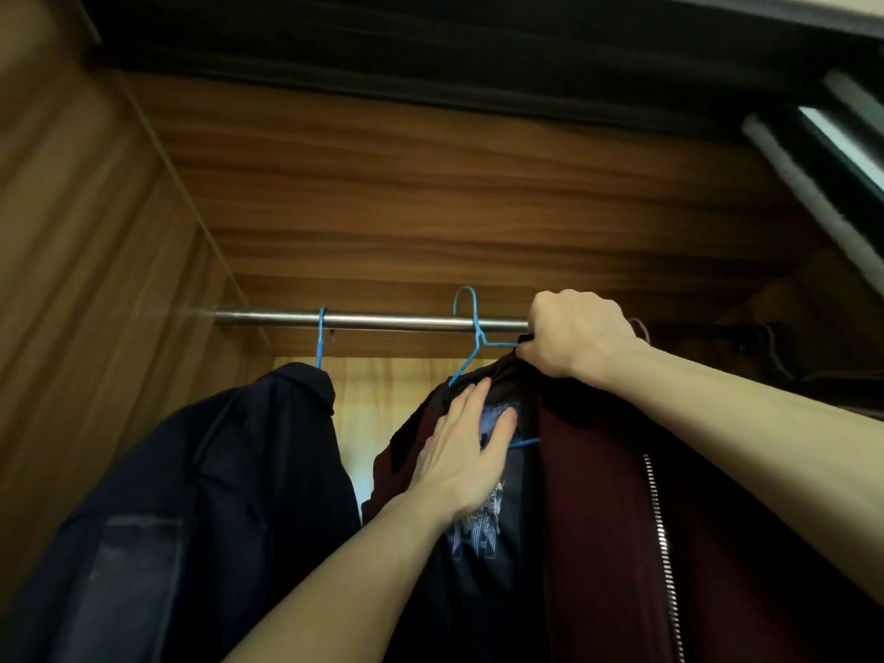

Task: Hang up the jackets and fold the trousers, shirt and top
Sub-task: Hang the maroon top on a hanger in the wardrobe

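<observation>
Maroon jacket on blue hanger, hook above rail, not seated. Right hand gripping collar, nearer the hook. Left hand flat, fingers straight, on lining.

The right hand covers the rail where it runs on, and its fingers are curled out of sight. Both the navy jacket and maroon jacket are cut off by the bottom edge. The dark space right of the hand is unreadable.
</observation>
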Action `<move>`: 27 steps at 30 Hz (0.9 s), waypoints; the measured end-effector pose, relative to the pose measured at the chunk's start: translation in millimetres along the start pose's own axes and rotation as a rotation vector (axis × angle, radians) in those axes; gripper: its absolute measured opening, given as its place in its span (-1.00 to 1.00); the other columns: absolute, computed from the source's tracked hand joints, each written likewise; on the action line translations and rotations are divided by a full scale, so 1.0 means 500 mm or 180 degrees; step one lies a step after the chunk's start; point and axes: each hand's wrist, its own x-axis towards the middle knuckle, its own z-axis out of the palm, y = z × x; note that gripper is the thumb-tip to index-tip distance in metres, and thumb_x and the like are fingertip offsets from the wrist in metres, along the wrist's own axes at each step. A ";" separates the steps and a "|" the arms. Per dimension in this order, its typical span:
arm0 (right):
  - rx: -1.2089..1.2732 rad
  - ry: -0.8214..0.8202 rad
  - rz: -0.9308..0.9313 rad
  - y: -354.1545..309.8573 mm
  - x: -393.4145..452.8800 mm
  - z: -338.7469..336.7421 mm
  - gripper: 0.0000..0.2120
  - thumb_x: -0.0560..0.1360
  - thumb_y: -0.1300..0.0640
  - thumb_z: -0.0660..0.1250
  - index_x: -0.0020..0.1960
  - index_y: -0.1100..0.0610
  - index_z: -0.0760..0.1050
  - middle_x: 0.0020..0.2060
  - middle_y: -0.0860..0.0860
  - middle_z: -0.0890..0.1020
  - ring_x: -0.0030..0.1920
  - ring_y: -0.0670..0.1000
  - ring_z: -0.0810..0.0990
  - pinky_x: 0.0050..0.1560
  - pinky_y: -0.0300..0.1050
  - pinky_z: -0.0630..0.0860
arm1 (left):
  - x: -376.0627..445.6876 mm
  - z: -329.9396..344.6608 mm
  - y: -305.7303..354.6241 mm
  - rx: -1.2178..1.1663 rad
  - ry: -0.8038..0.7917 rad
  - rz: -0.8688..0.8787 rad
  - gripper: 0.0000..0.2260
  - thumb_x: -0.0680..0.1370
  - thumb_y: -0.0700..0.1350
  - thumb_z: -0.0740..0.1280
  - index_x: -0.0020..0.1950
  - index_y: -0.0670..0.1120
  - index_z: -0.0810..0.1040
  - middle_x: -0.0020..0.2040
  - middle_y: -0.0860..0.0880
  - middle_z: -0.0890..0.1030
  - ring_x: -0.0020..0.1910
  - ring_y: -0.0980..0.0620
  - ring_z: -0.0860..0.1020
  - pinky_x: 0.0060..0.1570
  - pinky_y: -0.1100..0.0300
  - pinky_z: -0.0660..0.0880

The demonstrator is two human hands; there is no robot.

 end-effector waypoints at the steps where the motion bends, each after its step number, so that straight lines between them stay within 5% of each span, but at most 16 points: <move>1: 0.0036 -0.0065 0.0025 0.001 -0.001 0.002 -0.77 0.53 -0.09 0.43 0.03 0.04 0.53 -0.06 0.06 0.62 -0.09 0.18 0.57 -0.14 -0.03 0.38 | -0.002 0.000 0.000 -0.0022 -0.0005 -0.0020 -0.41 0.68 0.34 0.05 0.68 0.23 0.07 0.67 0.23 0.13 0.64 0.11 0.15 0.59 -0.05 0.19; 5: 0.0050 -0.0304 0.0094 0.000 -0.025 0.017 -0.73 0.53 -0.14 0.41 -0.01 0.01 0.41 -0.21 -0.02 0.43 -0.09 0.17 0.54 -0.12 -0.04 0.37 | -0.018 0.010 -0.004 0.0042 -0.0003 -0.0045 -0.44 0.67 0.35 0.04 0.65 0.23 0.16 0.61 0.22 0.27 0.58 0.11 0.26 0.53 -0.01 0.26; 9: -0.0086 -0.0307 0.0007 -0.010 -0.052 0.037 -0.77 0.54 -0.06 0.39 -0.16 0.01 0.41 -0.17 0.01 0.53 -0.11 0.14 0.56 -0.16 -0.06 0.37 | -0.044 0.019 -0.015 0.0098 -0.0141 -0.0078 -0.41 0.62 0.41 0.01 0.63 0.26 0.16 0.58 0.25 0.29 0.55 0.12 0.30 0.50 0.01 0.30; 14: -0.0152 -0.0345 -0.0048 -0.015 -0.060 0.024 -0.62 0.56 -0.12 0.39 -0.26 0.02 0.29 -0.33 -0.05 0.39 -0.27 0.08 0.45 -0.31 -0.08 0.28 | -0.064 0.001 -0.013 0.0028 -0.0135 -0.0191 -0.42 0.63 0.40 0.01 0.64 0.28 0.14 0.60 0.27 0.24 0.58 0.14 0.26 0.51 0.00 0.28; 17: -0.0173 -0.0375 -0.0096 -0.018 -0.072 0.021 -0.58 0.58 -0.18 0.33 -0.26 0.03 0.26 -0.32 -0.03 0.34 -0.12 0.16 0.56 -0.20 -0.05 0.33 | -0.083 -0.008 -0.006 0.0110 -0.0199 -0.0173 -0.42 0.62 0.40 0.01 0.63 0.29 0.12 0.61 0.27 0.23 0.58 0.13 0.24 0.49 0.05 0.25; 20: -0.0287 -0.0369 -0.0202 -0.025 -0.089 0.015 -0.55 0.61 -0.23 0.28 -0.27 0.04 0.25 -0.31 -0.02 0.39 -0.19 0.13 0.48 -0.20 -0.03 0.32 | -0.099 -0.019 0.005 0.0152 -0.0237 -0.0049 -0.41 0.61 0.40 -0.01 0.63 0.30 0.10 0.61 0.28 0.22 0.59 0.15 0.21 0.41 0.15 0.19; 23: -0.0489 -0.0243 -0.0301 -0.029 -0.129 0.004 -0.62 0.62 -0.26 0.23 -0.09 0.05 0.38 -0.07 0.05 0.62 -0.07 0.16 0.60 -0.19 -0.03 0.32 | -0.125 -0.028 0.021 0.0280 -0.0193 0.0043 -0.46 0.66 0.32 0.03 0.64 0.25 0.15 0.61 0.23 0.27 0.58 0.12 0.25 0.45 0.14 0.22; 27: -0.0732 0.0024 -0.0384 -0.024 -0.218 -0.013 -0.56 0.62 -0.25 0.20 0.27 0.08 0.47 0.13 0.05 0.60 0.18 0.14 0.57 -0.01 0.03 0.44 | -0.183 -0.038 0.046 0.0605 -0.0012 0.0128 -0.51 0.71 0.20 0.09 0.64 0.11 0.24 0.57 0.13 0.39 0.55 0.08 0.31 0.53 0.06 0.24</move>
